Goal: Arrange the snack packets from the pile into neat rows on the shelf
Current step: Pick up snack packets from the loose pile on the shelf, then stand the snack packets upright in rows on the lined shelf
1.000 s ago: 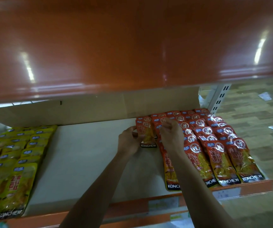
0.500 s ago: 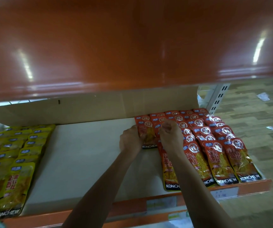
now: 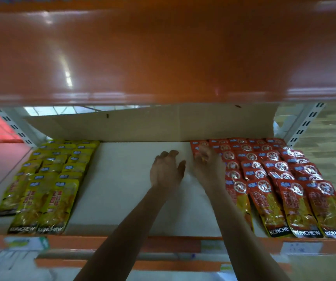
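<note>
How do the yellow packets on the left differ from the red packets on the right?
The yellow packets show no round badge; the red packets carry a round white emblem near the top. The yellow packets lie untouched, while the right hand has curled fingers on the red packets' left edge. Both lie in overlapping rows, with KONCHEW on the front packets' bottom edge.

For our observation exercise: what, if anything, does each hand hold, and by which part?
Left hand: nothing, fingers spread. Right hand: fingers curled on the lower part of a rear red packet; blur hides any grip.
</note>
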The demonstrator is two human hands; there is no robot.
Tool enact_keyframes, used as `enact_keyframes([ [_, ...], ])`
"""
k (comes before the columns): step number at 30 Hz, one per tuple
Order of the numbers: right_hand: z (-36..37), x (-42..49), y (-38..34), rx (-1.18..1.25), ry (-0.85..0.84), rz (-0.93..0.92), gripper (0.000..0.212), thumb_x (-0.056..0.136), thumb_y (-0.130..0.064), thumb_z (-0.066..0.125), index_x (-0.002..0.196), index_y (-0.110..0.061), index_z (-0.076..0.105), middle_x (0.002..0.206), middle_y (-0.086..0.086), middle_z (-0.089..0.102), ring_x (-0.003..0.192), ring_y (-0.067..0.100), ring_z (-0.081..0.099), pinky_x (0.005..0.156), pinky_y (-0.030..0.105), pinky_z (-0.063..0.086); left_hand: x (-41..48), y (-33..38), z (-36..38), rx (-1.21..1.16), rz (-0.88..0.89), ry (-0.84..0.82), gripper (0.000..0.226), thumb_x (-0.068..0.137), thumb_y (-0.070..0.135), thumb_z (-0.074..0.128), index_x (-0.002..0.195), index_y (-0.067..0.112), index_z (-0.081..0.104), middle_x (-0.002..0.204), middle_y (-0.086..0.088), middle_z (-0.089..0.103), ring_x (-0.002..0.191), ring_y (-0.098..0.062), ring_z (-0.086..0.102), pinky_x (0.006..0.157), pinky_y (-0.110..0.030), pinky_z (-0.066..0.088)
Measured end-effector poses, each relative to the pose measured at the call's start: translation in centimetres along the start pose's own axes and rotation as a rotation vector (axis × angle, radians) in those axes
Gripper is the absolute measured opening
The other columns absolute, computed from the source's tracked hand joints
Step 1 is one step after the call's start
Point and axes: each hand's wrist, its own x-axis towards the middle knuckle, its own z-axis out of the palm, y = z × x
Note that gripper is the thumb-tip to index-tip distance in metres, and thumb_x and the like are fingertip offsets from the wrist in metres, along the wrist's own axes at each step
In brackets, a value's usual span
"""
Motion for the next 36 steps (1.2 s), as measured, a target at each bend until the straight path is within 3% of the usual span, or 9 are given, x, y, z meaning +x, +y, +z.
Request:
enact_keyframes([
  [2, 1.8, -1.1, -1.0, -0.018, -0.059, -0.034, 0.032, 0.093, -0.01, 0.051, 0.123, -0.009, 0.059, 0.12, 0.005, 0.064, 0.11, 0.018, 0.059, 0.086, 0.025, 0.045, -0.7, -1.8, -1.4, 0.027, -0.002, 0.043, 0.043, 0.094, 0.04, 0.052, 0.132, 0.02, 0.053, 0.125, -0.005, 0.059, 0.114, -0.022, 0.053, 0.093, -0.032, 0.047],
  [5, 5.1, -3.5, -2.9, -0.079, -0.146, -0.118, 0.037, 0.097, -0.018, 0.049, 0.133, -0.014, 0.054, 0.137, 0.001, 0.055, 0.127, 0.015, 0.049, 0.106, 0.027, 0.035, -2.2, -5.0, -4.0, 0.071, -0.017, 0.122, 0.044, 0.095, 0.039, 0.05, 0.133, 0.019, 0.052, 0.129, -0.005, 0.057, 0.117, -0.022, 0.051, 0.095, -0.032, 0.046],
  [10, 12.1, -8.8, -7.0, -0.141, -0.278, -0.27, 0.037, 0.097, -0.022, 0.05, 0.132, -0.013, 0.054, 0.137, 0.001, 0.055, 0.129, 0.016, 0.047, 0.106, 0.025, 0.033, -5.8, -12.6, -9.9, 0.119, -0.085, 0.165, 0.043, 0.094, 0.036, 0.051, 0.132, 0.016, 0.053, 0.127, -0.006, 0.058, 0.12, -0.024, 0.049, 0.095, -0.034, 0.041],
  [13, 16.8, -12.7, -10.1, -0.15, -0.313, -0.343, 0.029, 0.092, -0.015, 0.055, 0.118, -0.005, 0.062, 0.124, 0.01, 0.063, 0.119, 0.026, 0.054, 0.097, 0.031, 0.038, -8.7, -17.9, -13.9, 0.145, -0.156, 0.189, 0.04, 0.091, 0.033, 0.054, 0.127, 0.015, 0.056, 0.121, -0.008, 0.06, 0.116, -0.029, 0.05, 0.089, -0.036, 0.041],
  [19, 26.1, -20.5, -15.8, -0.098, -0.402, -0.413, 0.031, 0.091, -0.013, 0.056, 0.121, -0.008, 0.063, 0.12, 0.013, 0.065, 0.114, 0.028, 0.057, 0.096, 0.031, 0.037, -13.4, -28.3, -21.1, 0.181, -0.255, 0.236, 0.043, 0.091, 0.032, 0.054, 0.13, 0.015, 0.055, 0.128, -0.008, 0.058, 0.118, -0.032, 0.048, 0.097, -0.04, 0.04],
  [23, 31.5, -24.9, -18.9, -0.049, -0.509, -0.405, 0.032, 0.09, -0.012, 0.057, 0.121, -0.006, 0.062, 0.12, 0.015, 0.064, 0.114, 0.031, 0.057, 0.097, 0.039, 0.043, -16.2, -34.3, -24.3, 0.21, -0.326, 0.294, 0.046, 0.094, 0.034, 0.051, 0.137, 0.017, 0.049, 0.137, -0.004, 0.053, 0.127, -0.025, 0.042, 0.105, -0.033, 0.034],
  [26, 34.9, -27.4, -20.5, -0.062, -0.589, -0.482, 0.029, 0.09, -0.014, 0.055, 0.117, -0.005, 0.062, 0.12, 0.013, 0.064, 0.116, 0.029, 0.056, 0.095, 0.034, 0.041, -17.9, -38.0, -26.4, 0.207, -0.392, 0.342, 0.047, 0.095, 0.035, 0.05, 0.138, 0.018, 0.047, 0.139, -0.003, 0.051, 0.128, -0.025, 0.041, 0.105, -0.034, 0.035],
  [31, 40.3, -30.3, -23.2, -0.046, -0.654, -0.508, 0.039, 0.094, -0.022, 0.056, 0.131, -0.01, 0.055, 0.135, 0.007, 0.056, 0.126, 0.022, 0.049, 0.099, 0.024, 0.035, -19.2, -43.7, -29.7, 0.241, -0.494, 0.379, 0.047, 0.095, 0.036, 0.049, 0.137, 0.018, 0.047, 0.137, -0.004, 0.052, 0.127, -0.025, 0.043, 0.103, -0.037, 0.038],
  [36, 46.9, -31.0, -26.1, -0.057, -0.72, -0.522, 0.04, 0.094, -0.022, 0.054, 0.133, -0.012, 0.052, 0.137, 0.006, 0.054, 0.126, 0.022, 0.047, 0.099, 0.026, 0.036, -18.9, -49.6, -32.4, 0.266, -0.58, 0.386, 0.047, 0.093, 0.036, 0.05, 0.136, 0.018, 0.047, 0.135, -0.006, 0.053, 0.123, -0.029, 0.046, 0.1, -0.036, 0.038],
])
